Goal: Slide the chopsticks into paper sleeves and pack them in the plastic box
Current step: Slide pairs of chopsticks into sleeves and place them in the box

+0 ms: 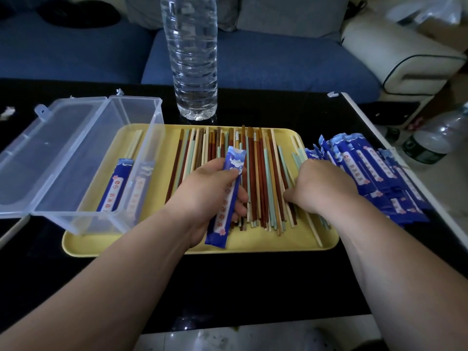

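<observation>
Head view: left hand [210,196] grips a paper sleeve [219,230] over the chopsticks [260,173]. Right hand [321,186], at their 3 o'clock, curls onto them; grip unclear.

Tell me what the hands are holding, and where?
The left hand grips a blue paper sleeve around its middle. The right hand rests among the chopsticks; whether it pinches one is hidden.

chopsticks [253,178]: loose brown, teal, cream sticks side by side, running 12 to 6 | paper sleeves [367,173]: blue printed heap at their 3 o'clock | single sleeve [228,196]: gripped by left hand [210,188], tip toward 12 | plastic box [134,98]: clear, lid open, 9 o'clock, sleeved chopsticks [116,186] inside
</observation>
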